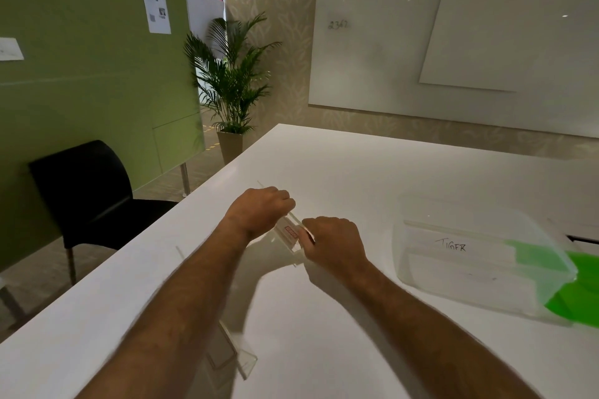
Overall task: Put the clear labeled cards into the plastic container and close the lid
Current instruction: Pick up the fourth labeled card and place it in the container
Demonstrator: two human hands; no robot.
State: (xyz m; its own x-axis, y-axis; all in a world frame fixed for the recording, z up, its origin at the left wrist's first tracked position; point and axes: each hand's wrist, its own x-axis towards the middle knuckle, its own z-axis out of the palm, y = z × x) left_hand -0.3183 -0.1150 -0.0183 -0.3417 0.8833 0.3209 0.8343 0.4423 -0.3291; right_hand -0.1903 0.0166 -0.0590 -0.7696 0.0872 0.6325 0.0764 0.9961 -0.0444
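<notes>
Both of my hands hold one clear labeled card (289,232) with a red label, just above the white table (340,172). My left hand (259,211) grips its far end and my right hand (330,241) pinches its near end. The clear plastic container (479,256) stands to the right, open, with white cards inside, one marked "TIGER". Its green lid (580,288) lies at the container's right side. Another clear card stand (233,356) rests on the table beneath my left forearm, partly hidden.
A black chair (87,191) stands left of the table. A potted palm (231,87) is beyond the table's far left corner. A whiteboard (372,42) hangs on the back wall. The table's left edge runs diagonally near my left arm.
</notes>
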